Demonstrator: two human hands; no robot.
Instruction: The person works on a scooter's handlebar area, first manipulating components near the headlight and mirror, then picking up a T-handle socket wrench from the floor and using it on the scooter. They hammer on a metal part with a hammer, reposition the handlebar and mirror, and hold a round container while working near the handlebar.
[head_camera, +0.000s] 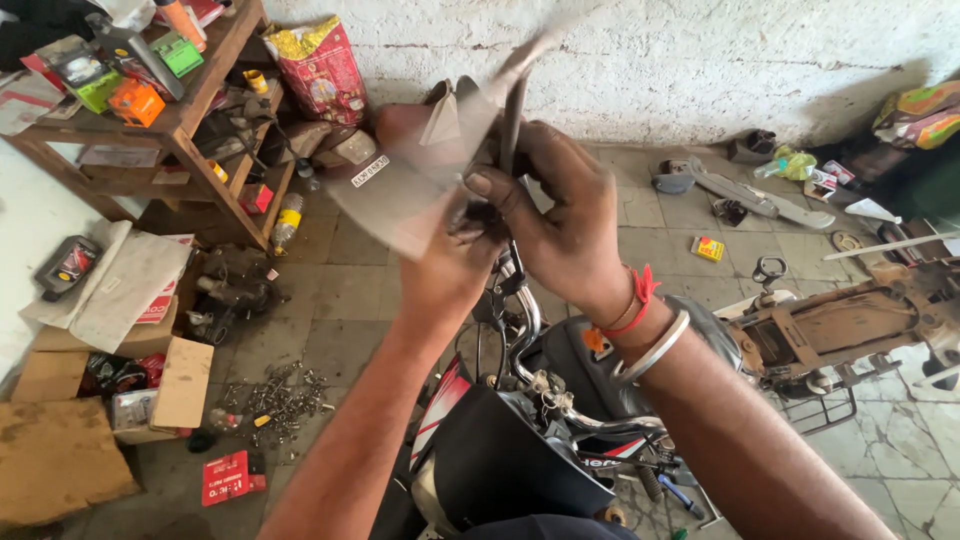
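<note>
Clear plastic packet (400, 190), one, pinched shut in both grips: left hand (450, 265), right hand (560, 215).

The bag (400, 190) is thin, see-through plastic and a bit shiny. The bangle (655, 348) is smooth, shiny metal. The thread (638, 296) is red cloth. The bike's handlebar (527, 330) is bright, shiny metal, and its black cover (500, 460) is glossy plastic. The shelf (190, 110) is rough wood. The boxes (60, 450) are matt brown cardboard. The floor (370, 290) is dull, dirty stone tiles. The wall (650, 60) is rough and white.
</note>
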